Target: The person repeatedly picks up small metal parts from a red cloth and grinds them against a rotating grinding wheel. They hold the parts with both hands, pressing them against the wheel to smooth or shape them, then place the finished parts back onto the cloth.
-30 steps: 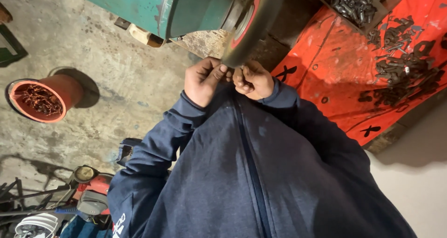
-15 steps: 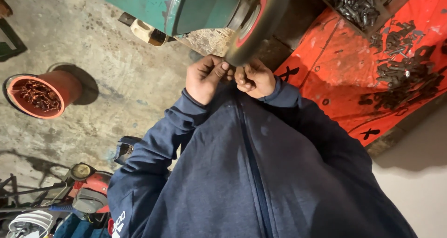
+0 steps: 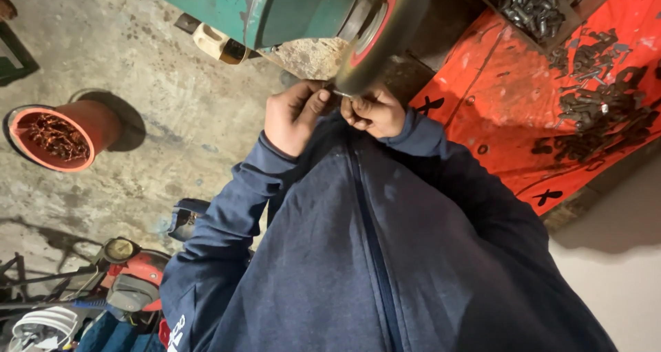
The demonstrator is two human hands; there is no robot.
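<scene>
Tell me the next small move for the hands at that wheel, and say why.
Probably ease the small metal piece lightly along the grinding wheel. Both the left hand and right hand pinch it right under the wheel's rim, fingertips very close, so a small, controlled shift seems safest.

A metalworking workshop: a green grinding machine with a spinning wheel, a rough concrete floor, a red bucket of scrap, and dark metal parts heaped on an orange tabletop.
</scene>
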